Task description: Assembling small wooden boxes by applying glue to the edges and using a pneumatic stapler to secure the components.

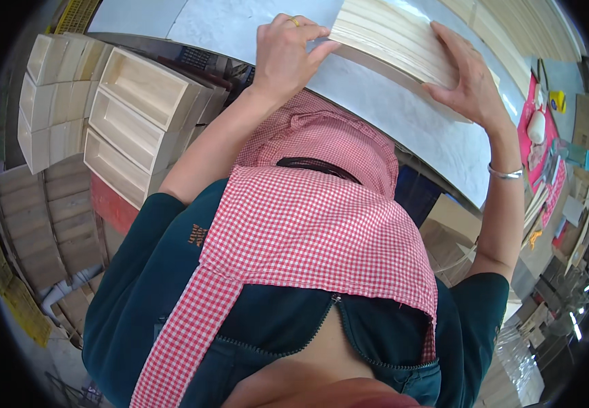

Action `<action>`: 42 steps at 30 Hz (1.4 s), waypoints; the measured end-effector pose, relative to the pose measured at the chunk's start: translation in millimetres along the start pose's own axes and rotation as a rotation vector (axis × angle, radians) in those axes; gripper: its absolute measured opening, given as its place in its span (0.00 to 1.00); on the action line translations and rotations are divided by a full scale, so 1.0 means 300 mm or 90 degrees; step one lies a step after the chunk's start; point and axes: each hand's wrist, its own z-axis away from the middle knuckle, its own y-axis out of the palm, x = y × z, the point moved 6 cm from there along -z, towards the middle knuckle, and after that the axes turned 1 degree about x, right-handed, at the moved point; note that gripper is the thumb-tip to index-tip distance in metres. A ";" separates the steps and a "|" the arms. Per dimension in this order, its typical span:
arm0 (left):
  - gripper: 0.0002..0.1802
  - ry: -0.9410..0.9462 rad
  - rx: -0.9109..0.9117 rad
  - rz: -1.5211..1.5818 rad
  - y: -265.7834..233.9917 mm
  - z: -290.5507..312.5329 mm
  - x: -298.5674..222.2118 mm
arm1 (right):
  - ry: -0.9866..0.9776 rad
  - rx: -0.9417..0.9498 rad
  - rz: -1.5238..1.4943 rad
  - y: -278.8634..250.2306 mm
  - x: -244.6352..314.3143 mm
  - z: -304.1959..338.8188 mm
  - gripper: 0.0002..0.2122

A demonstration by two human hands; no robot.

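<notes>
A stack of thin, pale wooden boards (391, 37) lies on the white tabletop, its near edge facing me. At its left end, my left hand (287, 58) has curled fingers, with the index fingertip and thumb pressed to the corner. My right hand (468, 85) wraps the right end, fingers along the far side and thumb at the near edge. Between them the two hands grip the stack. Its far part runs out of the picture at the top.
Open wooden boxes (126, 121) are stacked at my left, with more boxes (59, 102) beyond them. More pale boards (526, 27) lie at the far right. A white bottle (536, 127), a yellow tape measure (557, 101) and a pink cloth (527, 139) are on the right.
</notes>
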 end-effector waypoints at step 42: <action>0.07 0.054 0.078 -0.028 -0.021 -0.049 -0.054 | 0.403 -0.229 -0.070 -0.030 -0.076 0.483 0.03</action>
